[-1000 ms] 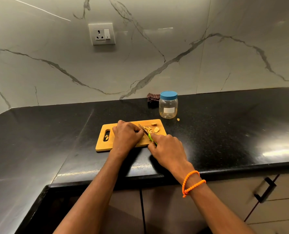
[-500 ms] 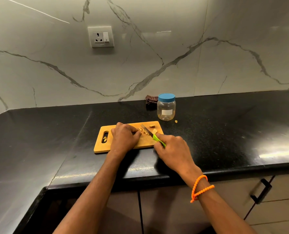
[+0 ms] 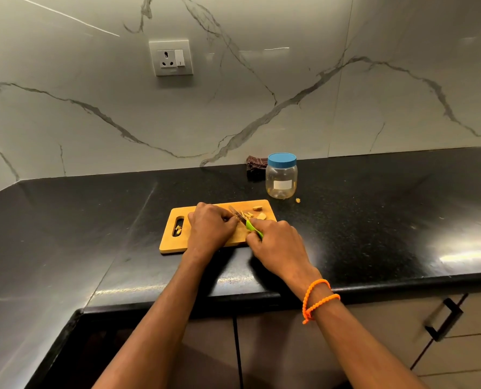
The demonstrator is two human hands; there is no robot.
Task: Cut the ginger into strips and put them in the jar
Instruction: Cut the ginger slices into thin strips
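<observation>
So there's a wooden cutting board (image 3: 205, 247) sitting on a black speckled countertop (image 3: 374, 220), and the person has both hands on it. The right hand (image 3: 278, 245) is wrapped around the green handle of a small knife (image 3: 246, 221), most of that handle buried in the fist, only a bit of green poking out. The blade angles up and to the left toward the left hand (image 3: 209, 228), which is curled knuckles-up over the middle of the board; it looks like it's pinning down the ginger being cut, but the fingers cover that piece completely, so what's under them can't really be made out. What does show is a little scatter of pale cut ginger strips (image 3: 246, 213) just right of the blade, plus two chunkier ginger pieces (image 3: 259, 211) near the board's far right corner. A few scraps (image 3: 178, 228) sit in the board's handle slot too, too small to tell much more. The jar (image 3: 281, 178) stands behind the board's right end, clear plastic with a blue lid screwed on and a white label; its contents are hard to read. One stray ginger bit (image 3: 298, 200) lies on the counter just right of the jar. A dark cloth (image 3: 254, 165) is half hidden behind the jar against the marble backsplash (image 3: 261, 94), which has a wall socket (image 3: 170, 57) on it. An orange beaded bracelet (image 3: 317, 299) loops the right wrist.
</observation>
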